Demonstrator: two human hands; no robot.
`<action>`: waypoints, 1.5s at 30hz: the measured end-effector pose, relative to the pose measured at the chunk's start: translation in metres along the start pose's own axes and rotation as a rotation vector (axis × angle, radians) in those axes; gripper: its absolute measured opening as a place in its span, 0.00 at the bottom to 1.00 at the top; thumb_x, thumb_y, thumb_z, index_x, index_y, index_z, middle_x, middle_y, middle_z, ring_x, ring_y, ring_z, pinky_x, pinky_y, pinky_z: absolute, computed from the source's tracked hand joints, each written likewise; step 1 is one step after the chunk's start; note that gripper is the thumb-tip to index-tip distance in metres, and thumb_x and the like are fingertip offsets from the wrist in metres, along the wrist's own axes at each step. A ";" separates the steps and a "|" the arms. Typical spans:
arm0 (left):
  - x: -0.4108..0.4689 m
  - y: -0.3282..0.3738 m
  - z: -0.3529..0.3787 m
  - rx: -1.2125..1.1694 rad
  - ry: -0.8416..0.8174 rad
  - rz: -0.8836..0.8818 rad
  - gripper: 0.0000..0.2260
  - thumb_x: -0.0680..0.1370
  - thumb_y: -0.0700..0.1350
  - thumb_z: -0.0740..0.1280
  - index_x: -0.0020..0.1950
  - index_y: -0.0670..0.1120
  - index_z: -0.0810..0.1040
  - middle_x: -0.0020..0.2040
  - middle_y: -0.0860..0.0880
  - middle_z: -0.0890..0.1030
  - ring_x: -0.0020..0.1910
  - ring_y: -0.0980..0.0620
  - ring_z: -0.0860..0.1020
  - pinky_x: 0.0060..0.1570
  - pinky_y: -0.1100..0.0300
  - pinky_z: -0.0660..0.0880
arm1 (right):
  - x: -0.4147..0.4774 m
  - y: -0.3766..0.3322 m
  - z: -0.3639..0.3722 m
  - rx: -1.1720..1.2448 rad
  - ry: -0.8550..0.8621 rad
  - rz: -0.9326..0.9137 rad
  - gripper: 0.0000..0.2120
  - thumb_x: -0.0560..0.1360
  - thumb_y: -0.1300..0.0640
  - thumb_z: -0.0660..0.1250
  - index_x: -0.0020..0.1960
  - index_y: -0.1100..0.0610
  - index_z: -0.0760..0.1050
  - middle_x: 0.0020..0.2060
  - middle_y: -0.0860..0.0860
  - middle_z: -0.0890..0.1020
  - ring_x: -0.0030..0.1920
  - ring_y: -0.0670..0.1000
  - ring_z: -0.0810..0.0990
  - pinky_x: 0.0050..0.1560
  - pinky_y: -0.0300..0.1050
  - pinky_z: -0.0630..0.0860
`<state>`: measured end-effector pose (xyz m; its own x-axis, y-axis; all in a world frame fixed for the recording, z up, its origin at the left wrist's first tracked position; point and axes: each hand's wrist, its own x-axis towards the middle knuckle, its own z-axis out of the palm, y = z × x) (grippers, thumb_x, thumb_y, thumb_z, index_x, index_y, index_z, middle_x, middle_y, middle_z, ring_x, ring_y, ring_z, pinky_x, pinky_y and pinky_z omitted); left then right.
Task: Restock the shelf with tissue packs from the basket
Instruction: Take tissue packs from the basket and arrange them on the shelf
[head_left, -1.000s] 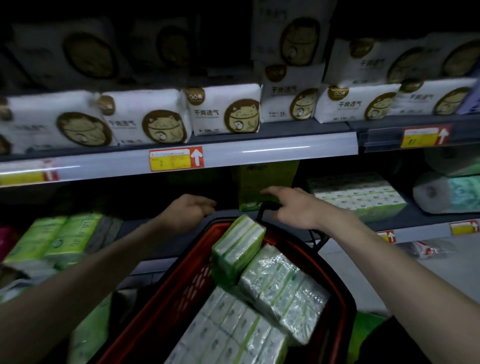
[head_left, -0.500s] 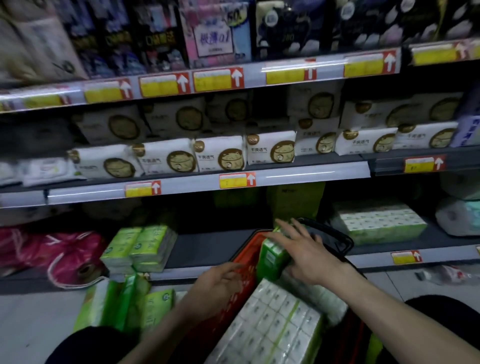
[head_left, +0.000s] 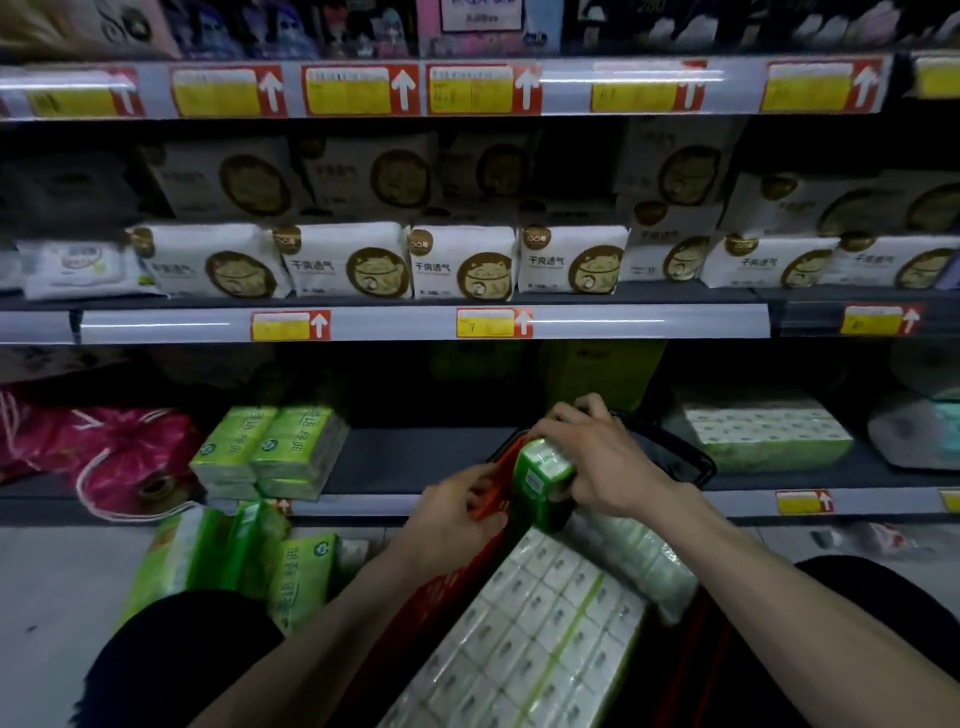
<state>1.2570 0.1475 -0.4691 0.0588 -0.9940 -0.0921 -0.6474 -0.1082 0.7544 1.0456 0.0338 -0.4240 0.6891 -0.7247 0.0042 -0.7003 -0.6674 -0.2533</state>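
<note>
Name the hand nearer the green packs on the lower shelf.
Left. The left hand, gripping the basket rim, sits right of the green packs; the right hand grips a pack farther right.

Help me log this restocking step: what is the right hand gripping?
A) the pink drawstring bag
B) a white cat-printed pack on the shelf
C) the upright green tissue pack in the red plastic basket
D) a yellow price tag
C: the right hand curls over the upright green tissue pack in the red plastic basket, whose rim the left hand holds.
</note>
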 end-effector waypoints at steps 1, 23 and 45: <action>0.002 0.001 0.005 -0.040 -0.003 0.012 0.31 0.72 0.56 0.75 0.75 0.56 0.72 0.60 0.59 0.81 0.56 0.61 0.81 0.60 0.63 0.78 | -0.001 -0.003 -0.009 0.016 0.063 -0.035 0.35 0.64 0.48 0.82 0.68 0.41 0.75 0.61 0.42 0.74 0.65 0.54 0.63 0.56 0.56 0.74; -0.029 0.000 -0.050 -0.619 0.039 -0.029 0.14 0.81 0.48 0.68 0.65 0.45 0.81 0.57 0.42 0.86 0.54 0.41 0.85 0.54 0.43 0.82 | -0.023 -0.008 -0.036 1.497 0.490 0.383 0.40 0.59 0.50 0.87 0.69 0.51 0.78 0.63 0.60 0.83 0.58 0.58 0.87 0.57 0.54 0.83; -0.060 -0.067 -0.169 -0.539 0.175 -0.590 0.17 0.82 0.58 0.66 0.53 0.43 0.76 0.55 0.41 0.81 0.48 0.37 0.84 0.40 0.45 0.84 | 0.053 -0.229 0.077 1.683 -0.261 0.527 0.43 0.69 0.55 0.84 0.75 0.38 0.64 0.62 0.48 0.85 0.60 0.58 0.85 0.52 0.67 0.84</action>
<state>1.4252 0.2121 -0.4038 0.4221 -0.7544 -0.5027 -0.0208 -0.5624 0.8266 1.2566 0.1611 -0.4406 0.6027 -0.6277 -0.4927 -0.0234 0.6033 -0.7972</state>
